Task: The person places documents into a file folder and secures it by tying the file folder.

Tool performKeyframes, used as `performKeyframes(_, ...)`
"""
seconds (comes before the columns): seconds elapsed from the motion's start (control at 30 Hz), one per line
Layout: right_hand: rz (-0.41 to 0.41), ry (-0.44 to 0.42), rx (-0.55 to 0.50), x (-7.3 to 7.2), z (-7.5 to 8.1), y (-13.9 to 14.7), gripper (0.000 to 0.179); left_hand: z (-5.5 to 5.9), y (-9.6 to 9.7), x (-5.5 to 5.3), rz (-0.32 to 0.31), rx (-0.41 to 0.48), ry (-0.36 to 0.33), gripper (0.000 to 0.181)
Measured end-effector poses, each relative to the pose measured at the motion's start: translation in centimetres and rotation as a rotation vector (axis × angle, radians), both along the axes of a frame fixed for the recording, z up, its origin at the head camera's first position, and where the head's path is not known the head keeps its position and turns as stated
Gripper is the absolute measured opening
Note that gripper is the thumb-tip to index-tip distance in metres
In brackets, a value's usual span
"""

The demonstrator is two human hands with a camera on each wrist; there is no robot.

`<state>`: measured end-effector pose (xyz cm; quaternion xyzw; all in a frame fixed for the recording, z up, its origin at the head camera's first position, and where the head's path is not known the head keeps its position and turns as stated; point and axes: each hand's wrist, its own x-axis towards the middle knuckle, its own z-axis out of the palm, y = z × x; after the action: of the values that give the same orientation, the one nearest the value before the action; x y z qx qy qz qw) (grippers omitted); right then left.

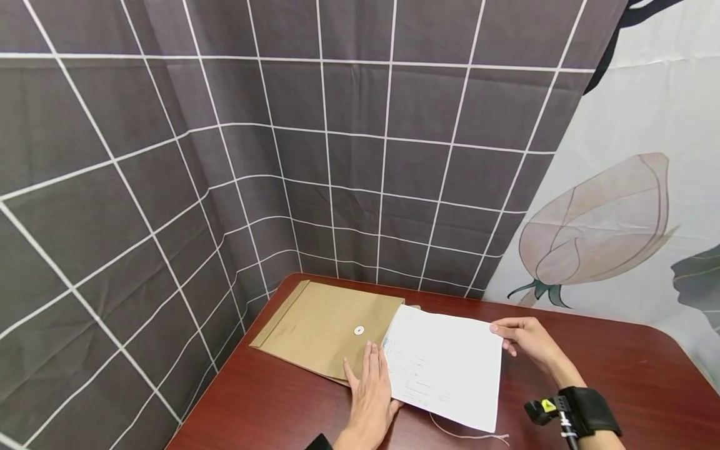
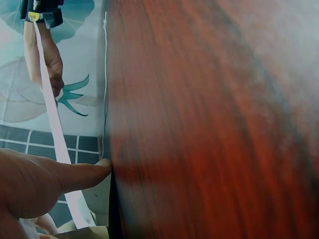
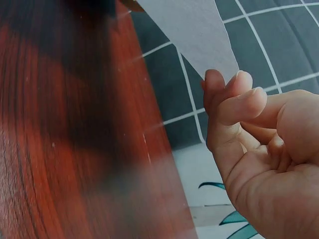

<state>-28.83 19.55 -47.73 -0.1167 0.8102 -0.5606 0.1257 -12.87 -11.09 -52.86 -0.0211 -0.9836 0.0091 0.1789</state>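
A brown string-tie document envelope (image 1: 332, 319) lies on the table with its round white button showing. White papers (image 1: 444, 369), with faint print at their left, extend from its right end. My right hand (image 1: 525, 340) pinches the papers' far right corner between thumb and fingers; in the right wrist view that hand (image 3: 259, 144) holds the paper (image 3: 194, 35) at its tip. My left hand (image 1: 368, 394) rests on the envelope's near right part, fingers straight, its thumb beside the papers' lower edge. In the left wrist view the left thumb (image 2: 84, 174) reaches to the tabletop.
A thin white string (image 1: 461, 433) trails on the dark red wooden table (image 1: 596, 350) by the papers' near edge. Behind the table hang a grey cloth (image 1: 360, 162) with white grid lines and a white cloth (image 1: 590, 125) with a flower print.
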Motion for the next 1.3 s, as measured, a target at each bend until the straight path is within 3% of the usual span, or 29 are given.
performKeyframes(0.63,-0.007,-0.014,-0.035,-1.4,0.1,-2.8,0.032,-0.1,0.1,0.0,-0.034,0.044,0.01,0.105)
performKeyframes(1.07,-0.002,-0.057,0.022,-1.1,-0.7,-2.8,0.041,-0.3,0.2,0.2,-0.038,0.043,0.015,0.104)
performKeyframes(1.3,0.102,-0.079,-0.001,-0.8,-0.6,-2.4,0.04,-0.3,0.0,0.0,-0.034,0.027,0.024,0.104)
